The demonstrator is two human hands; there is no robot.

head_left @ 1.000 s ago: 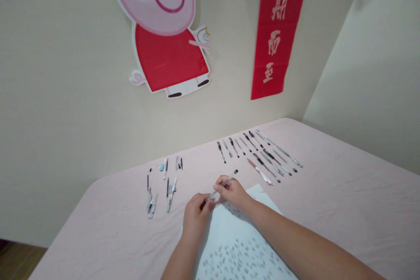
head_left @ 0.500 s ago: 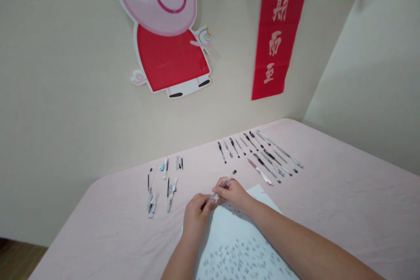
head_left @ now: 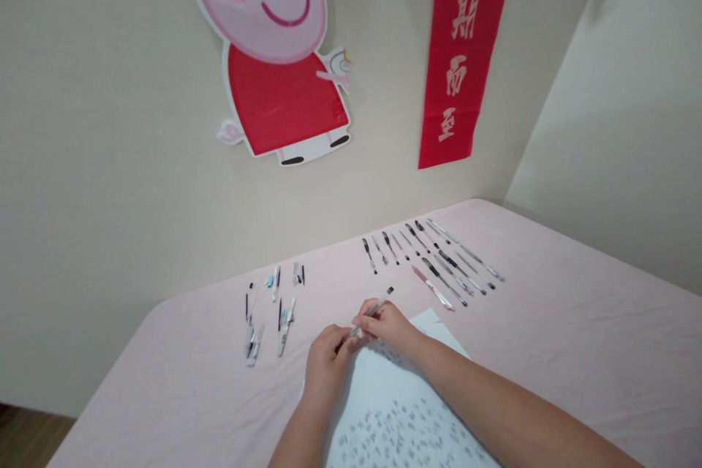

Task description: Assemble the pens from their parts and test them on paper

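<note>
Both my hands pinch one slim clear pen (head_left: 377, 306) with a black end, held slantwise just above the pink table (head_left: 575, 329). My right hand (head_left: 387, 327) grips its middle, fingers closed. My left hand (head_left: 325, 367) is closed on its lower tip end. Under my wrists lies a white sheet (head_left: 392, 409) covered in scribbled marks.
A row of several pens (head_left: 439, 263) lies at the back right of the table. Several pen caps and short pen parts (head_left: 271, 307) lie at the back left. The wall behind bears a pink cartoon pig cut-out (head_left: 279, 58) and a red banner (head_left: 458, 51).
The hands and pen have barely shifted; the pen's far end dipped slightly left. The view moved a little.
</note>
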